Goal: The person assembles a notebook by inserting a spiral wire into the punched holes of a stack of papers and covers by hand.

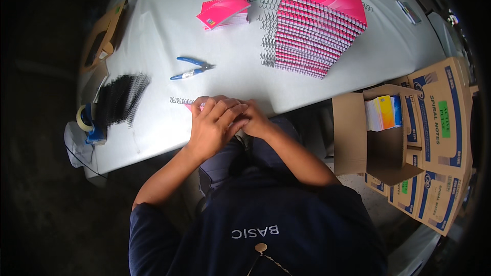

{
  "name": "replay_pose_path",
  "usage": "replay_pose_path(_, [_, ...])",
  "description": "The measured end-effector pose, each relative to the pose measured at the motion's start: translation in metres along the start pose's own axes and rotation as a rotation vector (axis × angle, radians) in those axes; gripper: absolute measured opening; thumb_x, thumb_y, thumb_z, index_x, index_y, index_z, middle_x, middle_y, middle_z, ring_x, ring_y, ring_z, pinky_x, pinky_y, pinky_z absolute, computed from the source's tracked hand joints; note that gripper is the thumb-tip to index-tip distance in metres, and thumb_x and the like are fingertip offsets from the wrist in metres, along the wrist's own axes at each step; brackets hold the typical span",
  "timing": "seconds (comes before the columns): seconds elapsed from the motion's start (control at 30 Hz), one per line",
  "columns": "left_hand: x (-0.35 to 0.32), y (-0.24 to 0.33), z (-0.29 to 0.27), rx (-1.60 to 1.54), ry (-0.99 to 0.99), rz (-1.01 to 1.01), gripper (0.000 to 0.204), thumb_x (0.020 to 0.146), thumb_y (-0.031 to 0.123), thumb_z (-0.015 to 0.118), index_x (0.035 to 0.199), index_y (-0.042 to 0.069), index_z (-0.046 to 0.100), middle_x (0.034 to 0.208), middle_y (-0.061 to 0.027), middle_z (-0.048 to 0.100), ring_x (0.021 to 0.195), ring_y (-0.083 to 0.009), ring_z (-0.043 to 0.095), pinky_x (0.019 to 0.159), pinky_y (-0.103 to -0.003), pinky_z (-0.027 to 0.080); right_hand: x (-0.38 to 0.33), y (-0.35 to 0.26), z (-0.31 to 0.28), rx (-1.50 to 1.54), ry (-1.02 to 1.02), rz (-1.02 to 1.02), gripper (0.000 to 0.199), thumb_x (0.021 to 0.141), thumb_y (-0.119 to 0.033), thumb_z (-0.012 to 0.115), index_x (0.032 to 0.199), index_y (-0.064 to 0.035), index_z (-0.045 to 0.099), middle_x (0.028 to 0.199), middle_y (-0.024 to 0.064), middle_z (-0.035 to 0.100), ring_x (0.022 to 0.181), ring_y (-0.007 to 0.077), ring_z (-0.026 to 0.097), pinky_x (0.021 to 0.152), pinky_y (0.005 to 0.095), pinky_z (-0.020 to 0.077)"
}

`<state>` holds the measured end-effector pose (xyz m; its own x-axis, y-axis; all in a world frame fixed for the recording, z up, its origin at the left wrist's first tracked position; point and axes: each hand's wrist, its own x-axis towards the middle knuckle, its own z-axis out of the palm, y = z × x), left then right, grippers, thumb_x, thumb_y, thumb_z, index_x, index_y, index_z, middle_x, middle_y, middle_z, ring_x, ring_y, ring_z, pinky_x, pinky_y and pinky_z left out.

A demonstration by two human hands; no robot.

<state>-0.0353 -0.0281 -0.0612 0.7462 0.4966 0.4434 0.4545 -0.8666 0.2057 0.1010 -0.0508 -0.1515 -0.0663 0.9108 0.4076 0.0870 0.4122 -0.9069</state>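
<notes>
At the table's near edge both my hands are bent over a small pink spiral notebook [188, 107], mostly hidden under them. A wire coil [179, 100] sticks out from it to the left. My left hand [215, 120] curls its fingers over the notebook. Pressed close against it, my right hand [254, 119] also grips there, its fingertips largely out of sight. Beyond the hands lie blue-handled cutting pliers [193, 68] with their jaws pointing right.
A tall stack of pink notebooks [317, 36] with loose coils jutting left stands at the far right. Smaller pink notebooks [225, 11] lie beside it. Black coils [120, 99] and a tape dispenser [91, 125] are at left. An open carton [350, 135] holds notebooks near stacked boxes [437, 122].
</notes>
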Motion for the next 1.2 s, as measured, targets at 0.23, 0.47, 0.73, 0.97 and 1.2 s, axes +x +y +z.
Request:
replay_pose_path(0.23, [0.015, -0.005, -0.006, -0.002, -0.126, -0.075, 0.026, 0.070, 0.018, 0.073, 0.094, 0.014, 0.065, 0.098, 0.0019, 0.063, 0.091, -0.0168, 0.057, 0.082, -0.038, 0.033, 0.000, 0.000, 0.000, 0.025, -0.006, 0.319, 0.017, 0.077, -0.004, 0.059, 0.093, 0.0001, 0.064, 0.083, 0.0170, 0.067, 0.077, 0.0280, 0.067, 0.065, 0.0343, 0.0496])
replay_pose_path(0.47, [0.018, -0.005, -0.014, -0.039, -0.177, -0.063, 0.022, 0.071, 0.018, 0.073, 0.092, 0.014, 0.066, 0.092, 0.0016, 0.064, 0.089, -0.0161, 0.059, 0.083, -0.037, 0.034, 0.001, -0.008, -0.004, 0.031, -0.027, 0.304, 0.015, 0.077, -0.007, 0.062, 0.090, 0.0005, 0.065, 0.077, 0.0186, 0.066, 0.070, 0.0269, 0.066, 0.061, 0.0347, 0.0480])
replay_pose_path(0.73, [0.023, -0.006, -0.020, -0.063, -0.178, -0.093, 0.018, 0.069, 0.017, 0.074, 0.085, 0.014, 0.066, 0.083, 0.0004, 0.063, 0.083, -0.0171, 0.060, 0.085, -0.036, 0.035, 0.003, -0.014, -0.006, -0.118, -0.071, 0.324, 0.016, 0.080, -0.009, 0.062, 0.095, -0.0029, 0.066, 0.080, 0.0166, 0.067, 0.072, 0.0203, 0.066, 0.063, 0.0338, 0.0483])
replay_pose_path(0.97, [0.064, 0.013, -0.057, -0.016, 0.003, -0.026, 0.031, 0.067, 0.030, 0.077, 0.090, 0.012, 0.063, 0.082, -0.0035, 0.060, 0.084, -0.0231, 0.059, 0.088, -0.040, 0.036, 0.007, -0.069, -0.033, 0.020, 0.143, -0.030, 0.038, 0.086, -0.011, 0.060, 0.119, 0.0000, 0.048, 0.113, 0.0168, 0.059, 0.104, 0.0261, 0.058, 0.089, 0.0335, 0.0436])
replay_pose_path(1.2, [0.168, 0.055, -0.074, -1.022, 0.407, -0.131, 0.062, 0.078, 0.012, 0.073, 0.128, 0.000, 0.040, 0.109, -0.0101, 0.058, 0.100, -0.0179, 0.055, 0.091, -0.029, 0.041, 0.051, -0.162, -0.139, -0.042, 0.900, -0.444, 0.039, 0.097, -0.027, 0.044, 0.123, 0.0005, 0.036, 0.114, 0.0142, 0.048, 0.102, 0.0194, 0.051, 0.091, 0.0332, 0.0413])
